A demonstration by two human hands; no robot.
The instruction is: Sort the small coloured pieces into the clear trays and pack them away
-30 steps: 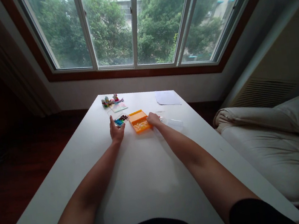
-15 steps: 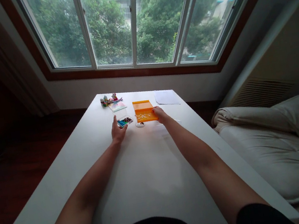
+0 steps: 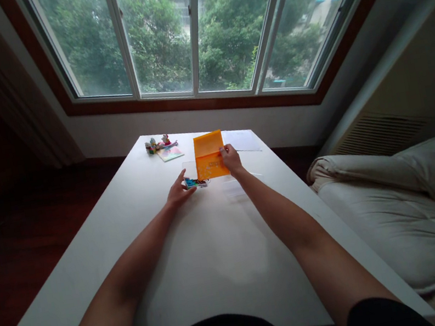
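Observation:
My right hand grips the right edge of an orange tray and holds it tilted steeply above the white table, with small pale pieces gathered at its lower edge. Just under that edge sits a small clear box with blue and dark pieces. My left hand rests on the table against the left side of that box, thumb raised and fingers curled round it.
At the far left of the table stand small colourful toy figures beside a printed card. A white sheet of paper lies far right. Clear plastic bits lie near my right wrist. A bed with a pale quilt is to the right.
My right hand lifted the orange tray off the table and tipped it up steeply. My left hand slid the clear box rightwards until it sat under the tray's lower edge.

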